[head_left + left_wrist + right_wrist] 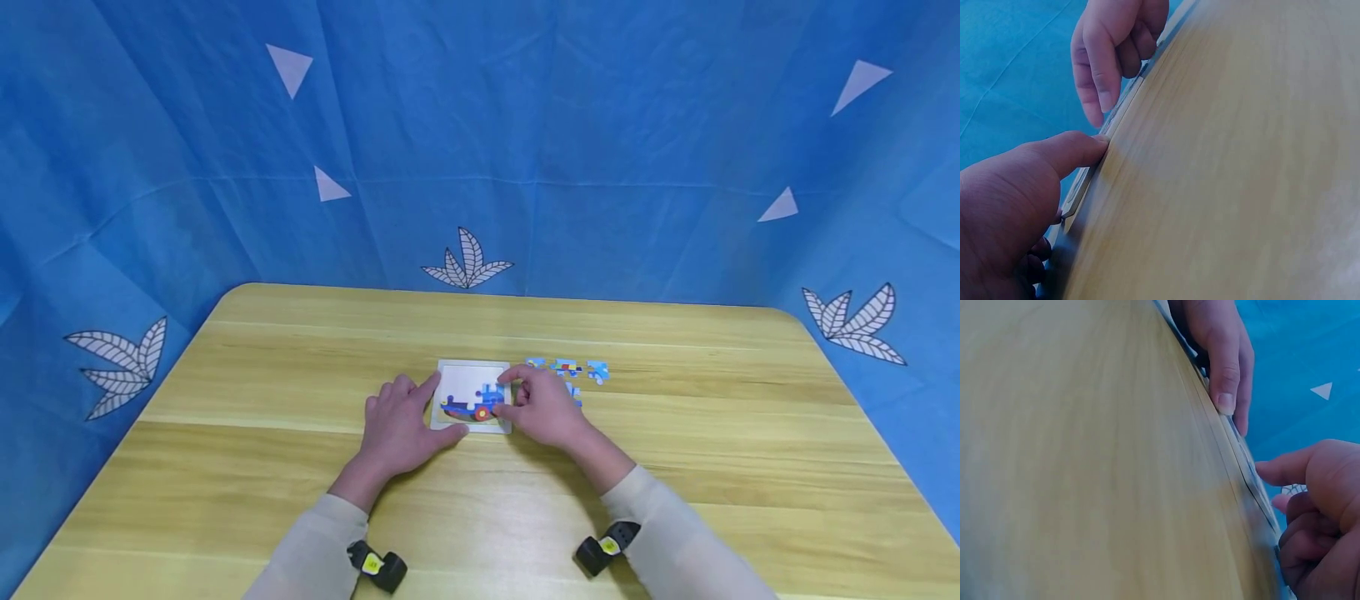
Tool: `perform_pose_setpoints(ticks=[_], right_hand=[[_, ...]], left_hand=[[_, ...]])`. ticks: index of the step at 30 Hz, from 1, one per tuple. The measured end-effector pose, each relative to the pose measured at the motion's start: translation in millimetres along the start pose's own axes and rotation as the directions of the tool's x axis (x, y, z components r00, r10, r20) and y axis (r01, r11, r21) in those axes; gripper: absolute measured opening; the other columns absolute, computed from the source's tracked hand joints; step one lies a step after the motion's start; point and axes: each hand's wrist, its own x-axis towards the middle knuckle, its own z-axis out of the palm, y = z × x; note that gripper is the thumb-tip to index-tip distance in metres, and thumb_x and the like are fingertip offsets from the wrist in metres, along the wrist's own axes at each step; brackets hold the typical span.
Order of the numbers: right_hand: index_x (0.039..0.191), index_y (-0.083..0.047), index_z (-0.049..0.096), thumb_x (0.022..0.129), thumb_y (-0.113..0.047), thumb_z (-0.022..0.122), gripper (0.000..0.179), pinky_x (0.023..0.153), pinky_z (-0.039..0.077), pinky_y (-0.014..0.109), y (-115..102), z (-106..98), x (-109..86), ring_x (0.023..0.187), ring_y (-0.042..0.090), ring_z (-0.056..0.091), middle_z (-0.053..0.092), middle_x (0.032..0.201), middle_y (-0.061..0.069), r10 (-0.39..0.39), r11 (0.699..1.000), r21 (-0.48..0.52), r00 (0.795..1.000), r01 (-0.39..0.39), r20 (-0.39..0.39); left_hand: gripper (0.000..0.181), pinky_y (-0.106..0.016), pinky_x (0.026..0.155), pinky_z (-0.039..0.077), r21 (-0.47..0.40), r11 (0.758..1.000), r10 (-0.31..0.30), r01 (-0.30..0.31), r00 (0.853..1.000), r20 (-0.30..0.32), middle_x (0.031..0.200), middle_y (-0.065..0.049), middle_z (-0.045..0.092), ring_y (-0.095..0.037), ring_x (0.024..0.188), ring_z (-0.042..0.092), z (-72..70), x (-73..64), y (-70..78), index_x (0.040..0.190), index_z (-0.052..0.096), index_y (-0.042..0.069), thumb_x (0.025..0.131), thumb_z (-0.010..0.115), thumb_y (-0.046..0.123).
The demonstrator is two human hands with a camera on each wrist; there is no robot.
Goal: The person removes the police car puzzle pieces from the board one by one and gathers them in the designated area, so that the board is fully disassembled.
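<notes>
A small white-rimmed puzzle tray (472,363) lies flat on the table, partly filled with a picture of a blue vehicle with a red wheel. My left hand (397,425) holds the tray at its left side, index finger by the upper left corner and thumb (1088,149) on the near edge. Over the tray's right side, my right hand (547,406) has its index finger and thumb (1285,467) set around a blue puzzle piece (491,395) of the picture. Its other fingers are curled in. Both wrist views show the tray only edge-on.
Several loose puzzle pieces (567,367) lie just right of the tray, some partly hidden by the right hand. The wooden table (262,375) ends at a blue patterned cloth (600,167) behind it. A black wrist camera (606,546) sits on each sleeve.
</notes>
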Motion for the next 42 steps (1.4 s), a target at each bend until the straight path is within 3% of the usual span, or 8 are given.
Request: perform_pose_setpoints(ticks=[15,28,42], right_hand=[[0.118,-0.006,0.064,0.084,-0.019,0.082,0.04,0.053,0.035,0.032,1.5,2.0,-0.9,0.052,0.014,0.041,0.049,0.063,0.001,0.036,0.999,-0.035,0.999,-0.035,0.021],[0.115,-0.008,0.06,0.085,-0.018,0.081,0.038,0.054,0.037,0.034,2.8,3.1,0.2,0.053,0.014,0.041,0.048,0.064,0.001,0.015,0.998,-0.061,0.999,-0.013,0.034],[0.113,-0.014,0.054,0.084,-0.009,0.081,0.04,0.06,0.038,0.035,0.8,2.9,-0.9,0.053,0.015,0.038,0.045,0.063,0.0,0.049,0.997,0.057,0.998,-0.051,0.043]], left_hand=[[0.096,-0.04,0.075,0.026,-0.002,1.0,0.001,-0.001,1.0,-0.002,0.1,-0.005,0.043,-0.024,0.09,0.037,-0.1,-0.2,0.2,0.152,0.045,0.013,0.076,0.075,0.065],[0.097,-0.04,0.075,0.025,-0.01,1.0,0.006,-0.006,1.0,-0.009,0.099,-0.005,0.043,-0.023,0.089,0.037,1.0,-0.1,-0.7,0.151,0.046,0.012,0.076,0.075,0.065],[0.097,-0.04,0.075,0.026,-0.013,1.0,0.013,-0.013,1.0,-0.009,0.099,-0.004,0.043,-0.023,0.089,0.037,0.7,-0.1,-1.6,0.151,0.046,0.012,0.076,0.075,0.065]])
